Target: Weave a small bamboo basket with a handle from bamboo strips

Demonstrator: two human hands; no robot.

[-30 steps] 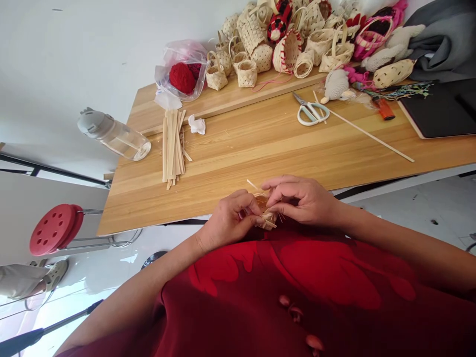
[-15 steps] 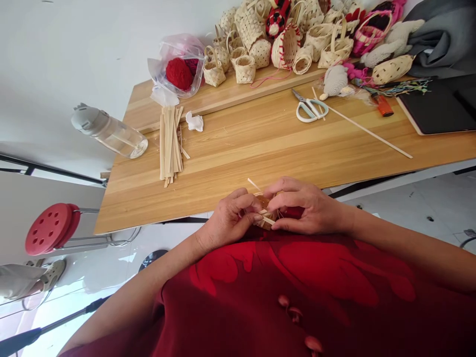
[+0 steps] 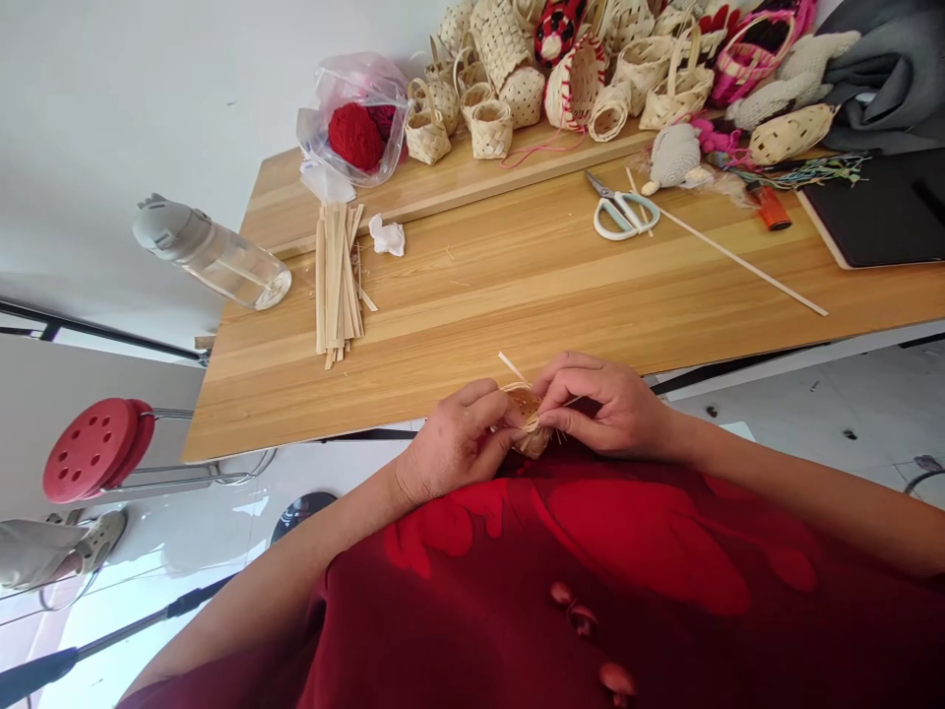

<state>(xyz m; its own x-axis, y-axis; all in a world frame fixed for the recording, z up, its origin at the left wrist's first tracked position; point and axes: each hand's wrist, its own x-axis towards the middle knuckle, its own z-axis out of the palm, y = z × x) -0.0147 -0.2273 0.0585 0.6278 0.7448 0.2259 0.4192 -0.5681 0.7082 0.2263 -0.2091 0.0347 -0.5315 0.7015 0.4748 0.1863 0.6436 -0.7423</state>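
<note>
A small woven basket (image 3: pixel 533 445) of pale wood strips is held close to my body, just off the table's front edge. My left hand (image 3: pixel 472 433) grips its rim on the left, fingers curled over the side and thumb on the near edge. Opposite it, my right hand (image 3: pixel 601 404) pinches a thin strip at the rim between thumb and fingertips. One loose strip end (image 3: pixel 512 367) sticks up past the far rim, and finer ends poke out on the right. Fingers hide part of the weave.
Flat wood strips (image 3: pixel 338 286) lie in a bundle on the table (image 3: pixel 443 315), near a water bottle (image 3: pixel 214 258). Scissors (image 3: pixel 624 212) and a long strip (image 3: pixel 742 261) lie to the right. Finished baskets (image 3: pixel 491 130) crowd the back. A red stool (image 3: pixel 89 448) stands left.
My right hand's fingers have drawn together into a pinch at the rim, where a flat strip lay across the near side. My left hand keeps its hold on the basket.
</note>
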